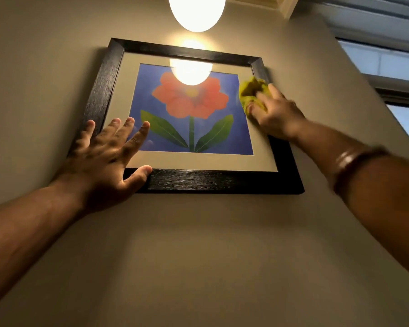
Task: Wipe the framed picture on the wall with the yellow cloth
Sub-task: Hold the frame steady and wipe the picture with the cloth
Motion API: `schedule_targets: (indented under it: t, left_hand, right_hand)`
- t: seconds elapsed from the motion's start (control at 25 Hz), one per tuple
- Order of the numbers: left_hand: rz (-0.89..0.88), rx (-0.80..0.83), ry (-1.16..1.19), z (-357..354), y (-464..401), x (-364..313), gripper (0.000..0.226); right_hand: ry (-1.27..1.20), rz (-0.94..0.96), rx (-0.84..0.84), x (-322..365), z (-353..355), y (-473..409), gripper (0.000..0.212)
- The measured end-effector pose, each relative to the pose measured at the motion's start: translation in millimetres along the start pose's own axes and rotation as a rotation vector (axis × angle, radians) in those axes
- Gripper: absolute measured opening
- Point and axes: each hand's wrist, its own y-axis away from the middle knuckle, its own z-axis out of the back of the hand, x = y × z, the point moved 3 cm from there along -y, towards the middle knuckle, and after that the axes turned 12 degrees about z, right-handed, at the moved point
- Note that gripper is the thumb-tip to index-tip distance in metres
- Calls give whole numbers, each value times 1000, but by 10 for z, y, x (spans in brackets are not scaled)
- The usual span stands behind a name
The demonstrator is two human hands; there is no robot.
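Bracing flat, the left hand [109, 159] spreads open fingers [130, 128] over the frame's [213, 181] lower corner. Beyond, the right hand [273, 114] pinches the bunched cloth [250, 89] against the upper right edge. Soft cloth, slick glass, likely fragile: hold the frame's rim. Lamp [196, 10] glares above.

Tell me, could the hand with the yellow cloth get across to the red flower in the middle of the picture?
Probably yes. The right hand presses the yellow cloth near the picture's right edge, and the glass between it and the flower is bare. The left hand rests at the lower left corner, out of the way.
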Motion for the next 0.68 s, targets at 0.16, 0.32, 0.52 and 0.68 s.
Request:
schedule_targets:
  t: [0.16, 0.32, 0.52, 0.68]
  left_hand:
    - [-4, -1, 15, -3, 12, -23, 82]
    - [16, 12, 28, 16, 28, -5, 82]
    - [-58, 105, 82, 67, 40, -4, 81]
    - [-176, 120, -38, 111, 160, 344, 85]
  right_hand:
    - [-57, -51, -81, 167, -193, 1484, 56]
    - [-55, -79, -179, 1117, -357, 1312, 46]
    - [-18, 177, -148, 1617, -536, 1469, 56]
    - [25, -383, -158, 594, -183, 1667, 59]
